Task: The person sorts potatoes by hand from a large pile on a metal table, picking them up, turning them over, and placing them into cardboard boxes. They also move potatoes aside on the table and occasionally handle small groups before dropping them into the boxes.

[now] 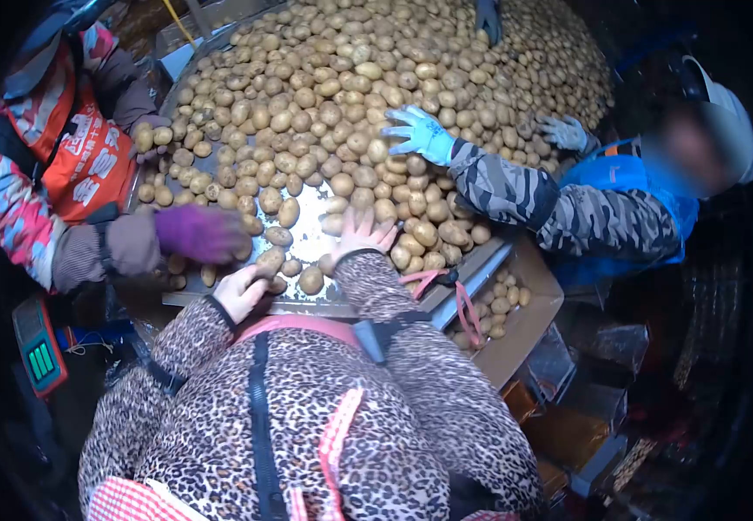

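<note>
My left hand [240,292] is bare and rests at the near edge of a metal sorting table, its fingers slightly curved against a potato [270,259]. My right hand [366,233] is bare too, its fingers spread over potatoes at the edge of the heap [342,113]. Between my hands, a wet, shiny patch of the metal tabletop [310,227] shows through. A loose potato [310,280] lies on it, with several others around. Whatever lies under my right palm is hidden.
At left, a co-worker's purple-gloved hand [203,233] is blurred over potatoes. A co-worker at right reaches in with a light blue glove [422,134] and a second glove [565,133]. A cardboard box [524,334] holds potatoes. A digital scale [40,347] stands at left.
</note>
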Demonstrator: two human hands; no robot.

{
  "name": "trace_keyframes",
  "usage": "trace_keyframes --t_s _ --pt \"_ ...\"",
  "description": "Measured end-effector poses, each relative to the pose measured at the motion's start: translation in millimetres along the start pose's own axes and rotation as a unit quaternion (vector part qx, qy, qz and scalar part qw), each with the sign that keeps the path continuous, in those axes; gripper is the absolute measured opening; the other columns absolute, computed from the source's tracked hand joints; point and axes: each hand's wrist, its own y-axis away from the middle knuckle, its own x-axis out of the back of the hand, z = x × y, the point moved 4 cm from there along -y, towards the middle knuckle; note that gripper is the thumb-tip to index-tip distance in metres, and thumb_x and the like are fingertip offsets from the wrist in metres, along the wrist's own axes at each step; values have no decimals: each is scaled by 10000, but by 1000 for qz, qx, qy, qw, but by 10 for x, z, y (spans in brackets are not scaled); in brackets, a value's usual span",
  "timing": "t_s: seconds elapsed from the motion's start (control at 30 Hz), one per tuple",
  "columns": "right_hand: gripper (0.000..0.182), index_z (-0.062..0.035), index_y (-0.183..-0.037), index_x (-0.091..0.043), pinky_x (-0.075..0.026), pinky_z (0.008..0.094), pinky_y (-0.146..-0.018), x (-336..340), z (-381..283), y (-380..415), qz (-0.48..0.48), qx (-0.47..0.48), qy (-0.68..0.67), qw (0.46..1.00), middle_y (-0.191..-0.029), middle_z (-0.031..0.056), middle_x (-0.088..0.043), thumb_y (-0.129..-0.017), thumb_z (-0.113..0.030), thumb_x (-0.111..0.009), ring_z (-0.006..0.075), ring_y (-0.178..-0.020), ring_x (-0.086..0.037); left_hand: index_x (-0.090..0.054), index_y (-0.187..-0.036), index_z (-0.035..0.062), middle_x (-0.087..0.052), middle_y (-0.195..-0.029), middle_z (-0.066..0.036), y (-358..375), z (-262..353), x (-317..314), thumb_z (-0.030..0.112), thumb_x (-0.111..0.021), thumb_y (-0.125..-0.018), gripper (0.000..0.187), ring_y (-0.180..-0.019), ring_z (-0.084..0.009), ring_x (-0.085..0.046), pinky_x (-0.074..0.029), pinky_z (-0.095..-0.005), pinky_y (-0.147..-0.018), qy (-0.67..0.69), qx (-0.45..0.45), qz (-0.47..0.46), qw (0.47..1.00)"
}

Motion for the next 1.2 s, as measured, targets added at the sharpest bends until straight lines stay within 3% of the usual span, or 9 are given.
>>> trace_keyframes --t_s 0.07,0.1,0.17,0.3,0.4,0.57,0.77,1.07,1.2 --pt "855 -88 -1448 -387 -107 555 -1164 8 -480 -175 -63 -52 44 996 -1559 256 -183 -800 -597 -614 397 -1446 -182 -614 -1161 0 -665 -1102 -87 107 -468 -3 115 -505 -969 249 -1057 -175 -619 -480 -307 -948 85 21 34 996" --pt "761 -89 -1409 -425 -185 539 -1134 -71 -684 -184 -49 62 -1 997 -1560 261 -170 -819 -532 -611 388 -1377 -308 -602 -1165 -5 -660 -1108 -82 211 -463 -15 107 -497 -977 243 -1053 -157 -610 -481 -298 -934 258 82 28 962" --pt "607 -151 -1381 -459 -339 485 -1066 -347 -1071 -157 22 179 37 983 -1560 278 -126 -836 -362 -625 344 -1162 -576 -589 -1184 -9 -657 -1087 -80 295 -513 37 119 -496 -985 255 -1033 -143 -604 -486 -295 -914 158 60 27 985" --pt "535 -136 -1248 -571 -489 467 -929 219 -582 -201 -142 196 -182 953 -1337 221 -522 -788 -379 -696 346 -1042 -616 -622 -1154 0 -674 -943 -57 309 -463 -28 117 -497 -981 244 -864 -114 -632 -520 -269 -791 250 90 -1 964" --pt "338 -55 -1039 -684 -544 436 -833 1272 623 -133 -16 70 -132 989 -1001 212 -685 -816 -298 -610 344 -940 -673 -632 -1135 8 -667 -905 -43 274 -229 19 154 -500 -974 254 -807 -105 -614 -516 -269 -761 165 52 -49 984" --pt "577 -96 -1330 -545 -422 447 -1056 704 2663 -541 -27 -148 48 987 -1345 239 -538 -899 -473 -479 365 -1197 -567 -602 -1174 8 -606 -825 -5 72 -87 -33 209 -495 -984 297 -761 -77 -545 -477 -247 -707 78 -25 -95 992" --pt "722 -80 -1419 -430 -450 498 -1005 773 2284 -361 -67 -61 25 996 -1215 302 -598 -896 -576 -469 443 -1124 -591 -613 -1165 2 -663 -949 -37 -7 -13 -128 169 -498 -975 277 -898 -106 -609 -507 -274 -831 99 -32 -105 989" --pt "1399 -161 -1566 -11 -338 436 -1138 239 1883 -99 -96 26 -132 986 -1495 327 -284 -532 -538 -875 424 -1383 -350 -616 -1166 -18 -666 -1008 -63 159 -320 -159 147 -495 -972 282 -947 -132 -617 -503 -300 -884 148 9 -43 988" --pt "1158 -151 -1546 -162 -354 495 -1113 484 944 -31 -48 79 -39 995 -1447 266 -394 -639 -506 -789 432 -1313 -409 -624 -1165 2 -696 -1016 -119 168 -152 -218 174 -511 -951 296 -953 -201 -666 -524 -338 -873 10 -23 -55 998"
